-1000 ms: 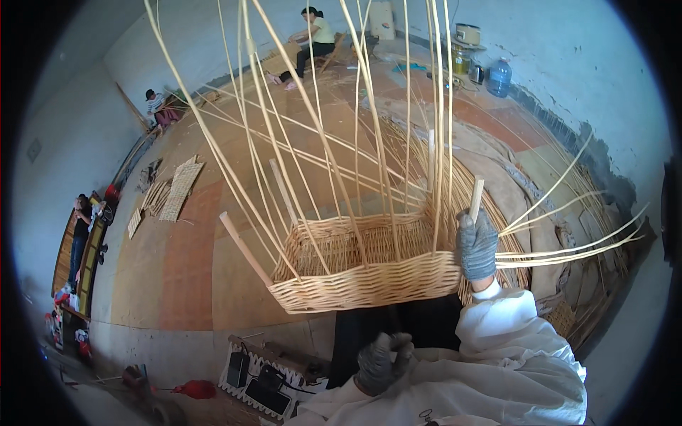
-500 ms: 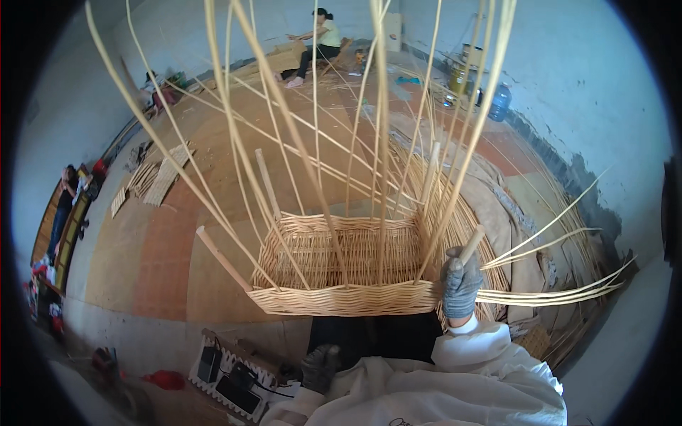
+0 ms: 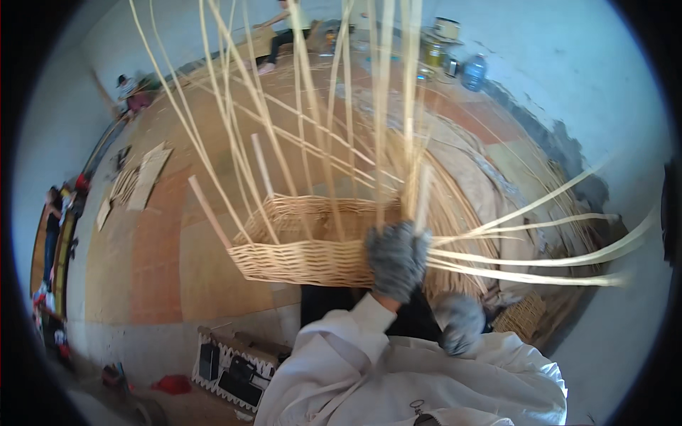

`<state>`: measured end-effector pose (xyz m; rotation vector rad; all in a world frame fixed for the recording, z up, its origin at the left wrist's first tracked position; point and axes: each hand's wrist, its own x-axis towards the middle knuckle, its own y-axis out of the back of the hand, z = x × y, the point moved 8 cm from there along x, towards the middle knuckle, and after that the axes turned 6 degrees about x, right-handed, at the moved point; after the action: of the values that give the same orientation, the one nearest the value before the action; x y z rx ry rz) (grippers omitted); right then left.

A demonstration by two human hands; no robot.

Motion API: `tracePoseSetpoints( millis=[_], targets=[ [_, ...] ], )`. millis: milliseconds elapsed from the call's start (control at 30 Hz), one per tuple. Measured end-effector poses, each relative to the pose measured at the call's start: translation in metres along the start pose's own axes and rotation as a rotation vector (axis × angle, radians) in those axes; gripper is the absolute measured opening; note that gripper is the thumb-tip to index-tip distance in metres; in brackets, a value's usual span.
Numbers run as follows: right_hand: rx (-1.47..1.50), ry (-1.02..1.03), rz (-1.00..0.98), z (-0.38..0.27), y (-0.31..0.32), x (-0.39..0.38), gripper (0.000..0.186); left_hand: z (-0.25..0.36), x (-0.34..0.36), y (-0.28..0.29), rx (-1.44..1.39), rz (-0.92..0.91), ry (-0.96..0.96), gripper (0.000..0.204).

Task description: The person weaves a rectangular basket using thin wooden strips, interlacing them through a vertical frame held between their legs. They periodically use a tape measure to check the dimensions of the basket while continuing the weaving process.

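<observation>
A rectangular woven wicker basket [image 3: 305, 261] tilts in front of me, its long stakes [image 3: 266, 121] fanning upward from the rim. My left hand [image 3: 395, 261], in a grey glove, is closed around the basket's right front corner, beside a thick corner post [image 3: 422, 202]. Several pale loose weaver ends [image 3: 540, 268] stick out to the right from that corner. My right hand [image 3: 460, 323], also gloved, is low and to the right, near my lap and apart from the basket. Motion blurs its fingers, so I cannot tell what they do.
A long bundle of canes [image 3: 455, 202] lies on the floor behind the basket, beside a brown cloth [image 3: 490, 184]. A white crate [image 3: 231, 369] with dark devices stands at lower left. Flat woven pieces [image 3: 145, 177] lie at far left. Other people sit farther off, near a blue water bottle [image 3: 474, 72].
My left hand has risen from my lap to the basket's right corner. My right hand has let go there and dropped lower. The basket has shifted left and up in view.
</observation>
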<state>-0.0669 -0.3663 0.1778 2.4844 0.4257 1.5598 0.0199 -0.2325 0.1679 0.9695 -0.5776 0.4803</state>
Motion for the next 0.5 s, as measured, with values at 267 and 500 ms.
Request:
tracePoseSetpoints(
  millis=[267, 500],
  targets=[
    [-0.535, -0.277, 0.171, 0.147, 0.064, -0.002, 0.026, -0.08, 0.096, -0.001, -0.44, 0.144, 0.224, 0.039],
    [-0.352, -0.617, -0.558, 0.245, 0.027, 0.11, 0.04, -0.195, 0.103, -0.032, -1.45, 0.063, 0.597, 0.031]
  ],
)
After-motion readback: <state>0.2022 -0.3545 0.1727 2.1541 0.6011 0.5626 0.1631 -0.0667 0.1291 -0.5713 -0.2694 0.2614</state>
